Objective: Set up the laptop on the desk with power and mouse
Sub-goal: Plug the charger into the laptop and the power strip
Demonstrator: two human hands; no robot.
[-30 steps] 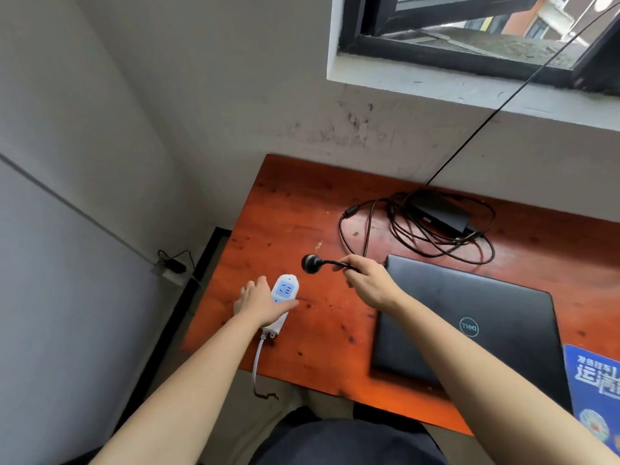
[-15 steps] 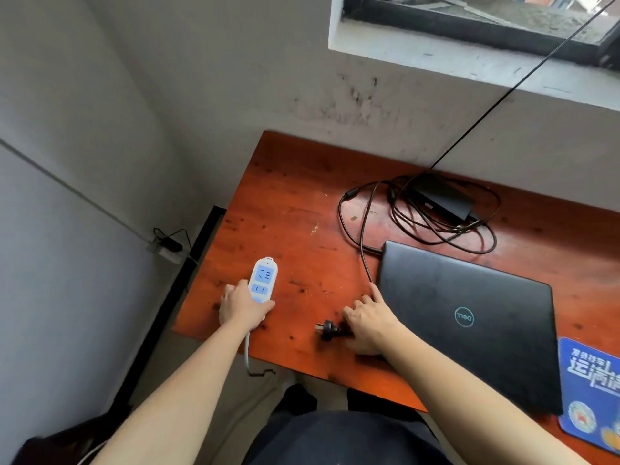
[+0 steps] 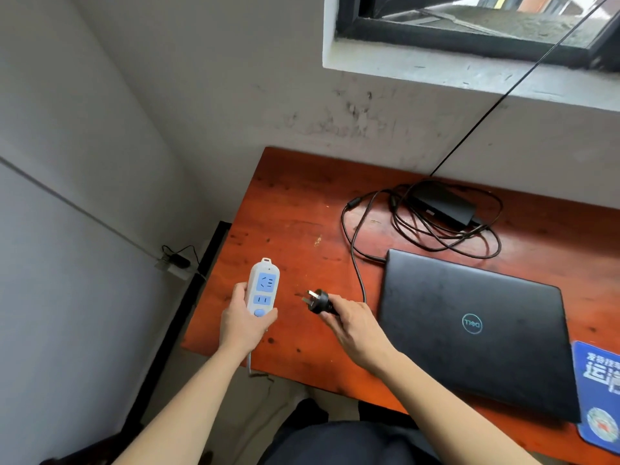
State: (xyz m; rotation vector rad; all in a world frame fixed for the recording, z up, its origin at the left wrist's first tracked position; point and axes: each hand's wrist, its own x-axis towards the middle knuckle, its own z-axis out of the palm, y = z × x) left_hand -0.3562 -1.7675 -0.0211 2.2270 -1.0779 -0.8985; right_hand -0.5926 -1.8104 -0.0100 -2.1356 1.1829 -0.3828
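Note:
A closed black laptop (image 3: pixel 476 327) lies on the red-brown wooden desk (image 3: pixel 288 203). Behind it sits the black power adapter (image 3: pixel 443 208) among its coiled cable (image 3: pixel 449 239). My left hand (image 3: pixel 243 322) grips a white and blue power strip (image 3: pixel 263 286), sockets facing up, near the desk's left front. My right hand (image 3: pixel 352 325) holds the black three-pin plug (image 3: pixel 317 301), its prongs pointing left at the strip and a short gap away from it. The plug's cable runs back along the laptop's left edge to the coil.
A blue mouse pad (image 3: pixel 599 394) lies at the desk's right front edge. A thin black wire (image 3: pixel 523 75) rises from behind the desk to the window. The wall stands to the left, with a small wall socket (image 3: pixel 176 263) low beside the desk. My lap is below the front edge.
My right hand brought the plug down from above the desk and now holds it with prongs facing the strip. My left hand lifted and turned the power strip upward.

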